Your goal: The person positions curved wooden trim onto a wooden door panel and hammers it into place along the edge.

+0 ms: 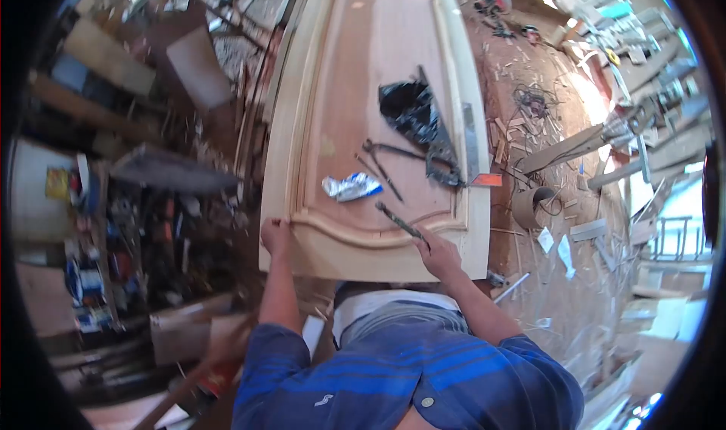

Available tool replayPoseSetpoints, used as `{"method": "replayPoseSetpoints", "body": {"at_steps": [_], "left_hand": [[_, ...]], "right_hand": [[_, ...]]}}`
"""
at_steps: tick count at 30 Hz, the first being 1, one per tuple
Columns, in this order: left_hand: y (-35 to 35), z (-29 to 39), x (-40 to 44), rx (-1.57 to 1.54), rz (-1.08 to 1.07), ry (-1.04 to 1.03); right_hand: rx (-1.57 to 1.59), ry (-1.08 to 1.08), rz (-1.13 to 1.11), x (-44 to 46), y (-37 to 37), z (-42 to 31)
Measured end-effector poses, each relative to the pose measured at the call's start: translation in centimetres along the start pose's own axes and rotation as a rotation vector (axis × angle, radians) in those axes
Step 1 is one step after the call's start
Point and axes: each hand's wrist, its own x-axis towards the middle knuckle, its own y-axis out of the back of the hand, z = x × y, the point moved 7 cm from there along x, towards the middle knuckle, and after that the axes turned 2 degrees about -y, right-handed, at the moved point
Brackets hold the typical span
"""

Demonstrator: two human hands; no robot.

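A pale wooden panel door (333,254) lies flat in front of me. My right hand (439,256) is closed around a dark, slim, stick-like tool (398,220) whose far end points up and left over the lower panel; its exact kind is unclear. At the door's left edge, near the bottom corner, my left hand (276,235) is closed on the wood, with some fingers hidden. Between my hands lies a crumpled white and blue packet (352,187). Beyond it are a long dark metal tool (397,151) and a thin rod (387,176).
A black plastic sheet (411,111) lies over a handsaw (442,165) on the door. Beside them is a square with an orange end (486,180). Wood offcuts and a cardboard-coloured roll (532,206) litter the floor to the right. Boards and a cluttered shelf (102,233) stand left.
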Motion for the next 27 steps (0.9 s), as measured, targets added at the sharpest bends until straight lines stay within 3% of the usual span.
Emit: {"method": "replayPoseSetpoints", "body": {"at_steps": [3, 9, 14, 19, 22, 26, 27], "left_hand": [[-1.4, 0.6, -1.8, -0.009, 0.116, -0.167], [-4.5, 0.8, -2.6, -0.045, -0.017, 0.087], [-10.8, -1.6, -1.5, -0.141, -0.154, -0.044], [-7.9, 2.0, -5.9, 0.002, -0.176, -0.088], [-6.7, 6.7, -11.5, 0.342, -0.26, -0.398], [-10.0, 12.8, -20.8, 0.075, -0.537, -1.117], [-11.3, 13.9, -22.9, 0.082, -0.627, -1.195]], "right_hand": [[0.061, 0.018, 0.087, -1.6, 1.5, 2.6], [0.105, -0.086, 0.181, -6.0, 3.6, 7.7], [0.134, -0.181, 0.268, -8.7, 3.6, 10.9], [0.206, -0.375, 0.346, -11.1, 5.3, 10.8], [0.191, -0.448, 0.489, -12.6, 4.8, 11.1], [0.277, -0.577, 0.531, -14.0, 5.1, 10.7], [0.3, -0.584, 0.562, -14.3, 5.0, 10.7]]}}
